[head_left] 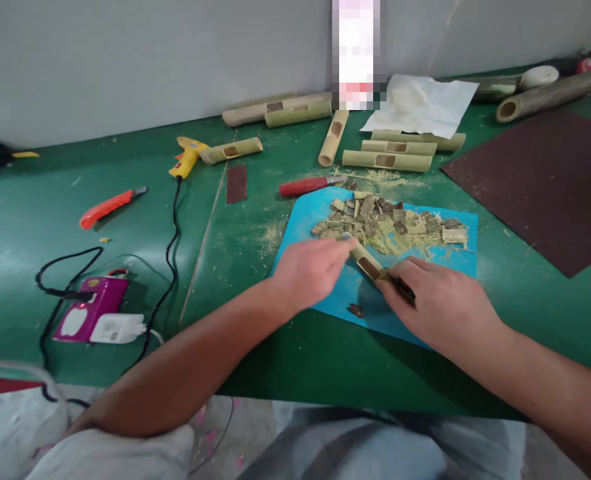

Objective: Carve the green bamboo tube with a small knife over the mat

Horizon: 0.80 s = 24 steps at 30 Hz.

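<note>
A short bamboo tube (362, 259) with a rectangular slot cut in its side is held at a slant over a blue sheet (335, 293). My left hand (310, 270) is closed with its fingers at the tube's far end. Around the near end, my right hand (438, 297) is closed, its thumb and fingers gripping the tube. A dark edge shows beneath the right palm; I cannot tell what it is. Bamboo chips and shavings (375, 220) lie heaped on the sheet just beyond both hands. One small dark chip (356, 311) rests nearer to me.
Behind the sheet lies a red-handled knife (305, 186). Slotted bamboo tubes (388, 161) stand along the back. To the left are a yellow glue gun (188, 157), an orange cutter (108, 208), a brown strip (236, 184) and a purple power strip (92, 307) with cables. A brown sheet (540, 187) lies right.
</note>
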Each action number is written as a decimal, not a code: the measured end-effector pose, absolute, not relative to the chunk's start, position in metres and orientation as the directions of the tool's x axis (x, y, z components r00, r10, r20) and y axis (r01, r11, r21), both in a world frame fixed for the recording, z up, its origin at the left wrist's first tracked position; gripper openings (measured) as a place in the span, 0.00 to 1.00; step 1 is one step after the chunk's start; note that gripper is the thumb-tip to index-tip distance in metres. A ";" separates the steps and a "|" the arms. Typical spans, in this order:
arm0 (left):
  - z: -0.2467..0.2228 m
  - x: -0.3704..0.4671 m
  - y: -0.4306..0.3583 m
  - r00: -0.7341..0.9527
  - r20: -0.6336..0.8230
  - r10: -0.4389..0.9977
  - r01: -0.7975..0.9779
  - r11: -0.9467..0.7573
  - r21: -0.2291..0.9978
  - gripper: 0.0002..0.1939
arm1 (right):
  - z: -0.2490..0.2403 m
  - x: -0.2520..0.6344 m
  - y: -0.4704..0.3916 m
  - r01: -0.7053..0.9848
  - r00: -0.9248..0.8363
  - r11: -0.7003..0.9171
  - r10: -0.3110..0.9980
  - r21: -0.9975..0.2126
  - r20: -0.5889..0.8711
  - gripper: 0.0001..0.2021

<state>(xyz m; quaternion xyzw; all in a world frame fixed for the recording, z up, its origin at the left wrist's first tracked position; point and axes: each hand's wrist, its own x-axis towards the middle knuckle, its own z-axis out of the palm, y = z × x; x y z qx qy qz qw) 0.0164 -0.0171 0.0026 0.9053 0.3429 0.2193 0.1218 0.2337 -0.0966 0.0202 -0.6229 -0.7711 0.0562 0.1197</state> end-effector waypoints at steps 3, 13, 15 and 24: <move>0.002 0.017 -0.018 0.687 0.289 0.667 0.553 -0.737 0.388 0.18 | 0.021 0.234 -0.097 0.945 -0.204 0.228 0.971 -0.234 0.123 0.15; 0.000 0.016 -0.019 0.626 0.372 0.685 0.573 -0.728 0.377 0.16 | 0.020 0.233 -0.097 0.949 -0.226 0.262 0.954 -0.176 0.198 0.16; 0.000 0.015 -0.018 0.632 0.378 0.676 0.571 -0.737 0.362 0.17 | 0.020 0.233 -0.097 0.949 -0.224 0.259 0.955 -0.178 0.193 0.16; 0.001 0.016 -0.020 0.661 0.391 0.641 0.551 -0.768 0.326 0.17 | 0.020 0.233 -0.097 0.949 -0.229 0.264 0.953 -0.172 0.197 0.16</move>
